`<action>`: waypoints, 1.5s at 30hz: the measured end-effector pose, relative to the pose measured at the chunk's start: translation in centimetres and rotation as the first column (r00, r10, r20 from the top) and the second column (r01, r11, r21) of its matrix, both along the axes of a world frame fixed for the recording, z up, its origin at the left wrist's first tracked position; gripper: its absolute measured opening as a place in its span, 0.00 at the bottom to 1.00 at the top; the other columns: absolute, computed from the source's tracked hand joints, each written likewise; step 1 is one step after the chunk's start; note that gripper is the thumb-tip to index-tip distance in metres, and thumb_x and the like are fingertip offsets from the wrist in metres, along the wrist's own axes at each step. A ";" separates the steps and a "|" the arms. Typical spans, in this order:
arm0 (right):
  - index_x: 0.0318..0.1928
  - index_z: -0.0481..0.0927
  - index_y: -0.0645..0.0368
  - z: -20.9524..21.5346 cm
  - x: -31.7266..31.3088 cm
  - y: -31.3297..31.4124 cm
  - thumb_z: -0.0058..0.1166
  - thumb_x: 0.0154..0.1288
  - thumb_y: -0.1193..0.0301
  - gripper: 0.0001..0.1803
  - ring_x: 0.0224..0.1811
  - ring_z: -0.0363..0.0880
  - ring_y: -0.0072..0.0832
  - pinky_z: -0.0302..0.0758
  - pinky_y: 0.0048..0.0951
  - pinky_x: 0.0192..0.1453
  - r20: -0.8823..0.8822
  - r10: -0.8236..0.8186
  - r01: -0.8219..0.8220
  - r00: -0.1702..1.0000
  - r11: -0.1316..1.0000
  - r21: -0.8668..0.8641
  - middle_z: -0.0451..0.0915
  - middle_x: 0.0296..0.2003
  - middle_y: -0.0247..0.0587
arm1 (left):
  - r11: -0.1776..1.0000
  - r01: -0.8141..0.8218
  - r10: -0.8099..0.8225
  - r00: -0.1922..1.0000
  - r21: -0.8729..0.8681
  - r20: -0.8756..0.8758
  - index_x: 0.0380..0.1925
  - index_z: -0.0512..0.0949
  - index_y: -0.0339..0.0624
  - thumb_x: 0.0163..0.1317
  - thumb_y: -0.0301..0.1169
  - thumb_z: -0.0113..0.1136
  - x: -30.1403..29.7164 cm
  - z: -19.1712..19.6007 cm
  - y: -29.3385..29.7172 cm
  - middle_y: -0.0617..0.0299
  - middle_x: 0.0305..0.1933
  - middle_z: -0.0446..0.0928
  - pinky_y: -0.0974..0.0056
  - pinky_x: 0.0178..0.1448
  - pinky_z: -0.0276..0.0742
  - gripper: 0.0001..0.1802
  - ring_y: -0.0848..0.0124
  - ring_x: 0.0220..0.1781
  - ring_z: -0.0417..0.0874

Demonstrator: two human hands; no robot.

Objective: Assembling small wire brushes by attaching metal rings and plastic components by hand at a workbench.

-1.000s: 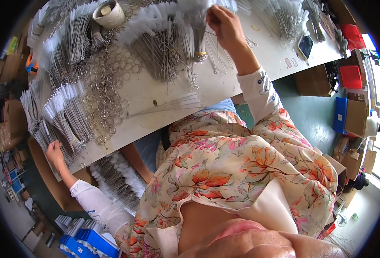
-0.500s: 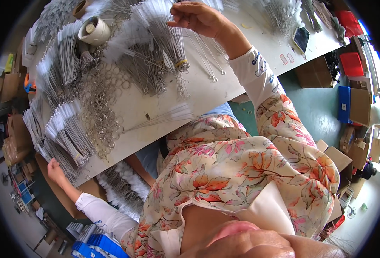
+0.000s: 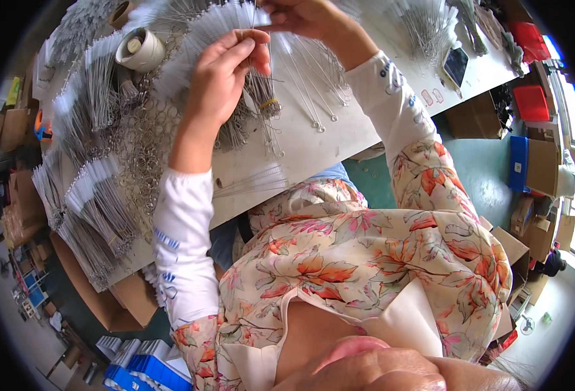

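My left hand (image 3: 225, 65) is raised over the table, thumb and forefinger pinched on the thin stem of a wire-handled brush. Beside it, at the upper edge of the view, my right hand (image 3: 304, 18) has its fingers curled in close to the left fingertips; what they grip is hidden. Under both hands lies a heap of white-bristled wire brushes (image 3: 219, 29). A yellow band ties one bundle of brush stems (image 3: 263, 98). Several loose brushes with looped ends (image 3: 307, 98) fan out below my right hand.
Metal rings (image 3: 147, 140) are heaped left of my left forearm. More brush bundles (image 3: 98, 195) line the table's left side. A white cup-like roll (image 3: 140, 50) stands among them. A phone (image 3: 455, 66) lies at the right. Cardboard boxes (image 3: 121, 300) stand below the table edge.
My left hand has moved from the table's left edge up and right to meet my right hand, and is now pinching a brush stem. The right hand has shifted slightly upward.
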State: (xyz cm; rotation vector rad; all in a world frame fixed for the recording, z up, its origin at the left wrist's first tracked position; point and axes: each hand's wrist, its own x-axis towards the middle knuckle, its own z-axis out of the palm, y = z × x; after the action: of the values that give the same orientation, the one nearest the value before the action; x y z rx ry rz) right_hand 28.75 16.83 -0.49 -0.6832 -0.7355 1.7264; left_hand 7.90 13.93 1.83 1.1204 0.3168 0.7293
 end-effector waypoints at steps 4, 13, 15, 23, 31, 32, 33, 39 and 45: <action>0.30 0.74 0.61 3.5 2.7 -6.3 0.47 0.65 0.65 0.12 0.21 0.70 0.23 0.70 0.32 0.28 0.850 -0.509 0.374 0.136 0.821 0.432 0.71 0.20 0.34 | 0.981 -0.015 0.022 0.999 -0.195 0.036 0.43 0.72 0.30 0.65 0.26 0.43 0.1 -4.3 3.1 0.59 0.28 0.78 0.63 0.59 0.71 0.12 0.72 0.28 0.79; 0.28 0.71 0.61 -3.6 -0.4 -11.1 0.59 0.41 0.36 0.36 0.22 0.77 0.38 0.64 0.48 0.48 0.811 -0.388 -0.007 -0.437 0.903 0.429 0.76 0.19 0.42 | 0.994 -0.106 0.112 0.973 0.040 -0.199 0.42 0.72 0.31 0.66 0.29 0.46 1.5 -3.5 1.2 0.62 0.27 0.76 0.63 0.63 0.65 0.11 0.74 0.24 0.77; 0.29 0.71 0.61 -4.3 -0.9 -10.8 0.58 0.46 0.42 0.31 0.22 0.77 0.40 0.66 0.48 0.46 0.797 -0.436 -0.027 -0.418 0.883 0.469 0.76 0.19 0.44 | 0.993 -0.116 0.121 0.973 0.037 -0.197 0.42 0.72 0.31 0.66 0.29 0.46 1.4 -3.5 1.2 0.62 0.27 0.76 0.63 0.64 0.64 0.11 0.75 0.23 0.77; 0.33 0.69 0.58 -5.7 5.8 -11.6 0.43 0.58 0.72 0.04 0.28 0.76 0.50 0.73 0.47 0.32 0.777 -0.518 0.054 -0.357 0.819 0.571 0.77 0.25 0.50 | 0.979 -0.163 0.191 0.938 0.118 -0.289 0.41 0.73 0.32 0.66 0.29 0.46 1.9 -3.4 0.9 0.62 0.28 0.76 0.68 0.48 0.75 0.12 0.72 0.26 0.79; 0.31 0.72 0.58 -3.7 5.3 -12.4 0.50 0.59 0.60 0.13 0.26 0.76 0.47 0.73 0.43 0.31 0.862 -0.379 0.046 -0.336 0.908 0.417 0.76 0.23 0.48 | 0.982 -0.173 0.188 0.927 0.073 -0.324 0.46 0.72 0.31 0.66 0.27 0.45 2.1 -3.3 1.7 0.60 0.31 0.77 0.67 0.45 0.76 0.13 0.67 0.34 0.82; 0.30 0.72 0.58 -3.0 5.9 -12.3 0.52 0.59 0.57 0.16 0.25 0.76 0.46 0.73 0.41 0.31 0.880 -0.385 0.011 -0.278 0.915 0.403 0.76 0.22 0.47 | 0.987 -0.159 0.158 0.942 0.018 -0.297 0.46 0.71 0.30 0.65 0.26 0.45 1.9 -3.3 2.0 0.59 0.32 0.78 0.67 0.46 0.76 0.13 0.67 0.35 0.82; 0.30 0.76 0.57 -2.4 7.3 -11.9 0.54 0.57 0.52 0.19 0.25 0.77 0.42 0.73 0.38 0.31 0.880 -0.378 0.083 -0.287 0.906 0.416 0.76 0.21 0.44 | 0.988 -0.149 0.134 0.954 -0.035 -0.270 0.47 0.71 0.30 0.65 0.25 0.44 1.8 -3.1 2.1 0.59 0.33 0.78 0.67 0.47 0.77 0.13 0.67 0.36 0.82; 0.38 0.81 0.49 -3.3 14.8 -8.3 0.56 0.54 0.63 0.10 0.37 0.80 0.38 0.75 0.38 0.39 0.723 -0.382 0.055 -0.576 0.864 0.501 0.81 0.32 0.40 | 0.987 -0.161 0.150 0.959 -0.024 -0.242 0.46 0.72 0.30 0.65 0.25 0.44 2.7 -2.0 1.4 0.62 0.32 0.76 0.71 0.44 0.76 0.13 0.74 0.31 0.77; 0.34 0.82 0.52 -3.6 16.3 -6.5 0.54 0.54 0.67 0.08 0.34 0.81 0.39 0.76 0.40 0.38 0.718 -0.107 0.180 -0.687 0.933 0.311 0.81 0.33 0.40 | 0.975 -0.215 0.204 0.964 -0.049 -0.169 0.45 0.75 0.31 0.68 0.34 0.46 1.0 1.7 -0.7 0.69 0.25 0.67 0.79 0.22 0.51 0.16 0.85 0.19 0.55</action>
State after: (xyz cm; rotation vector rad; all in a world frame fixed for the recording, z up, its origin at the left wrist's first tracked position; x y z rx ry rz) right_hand 45.05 10.38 -4.09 -2.5258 -1.6427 -0.1939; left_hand 8.90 13.21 3.55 1.0953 0.6018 0.8087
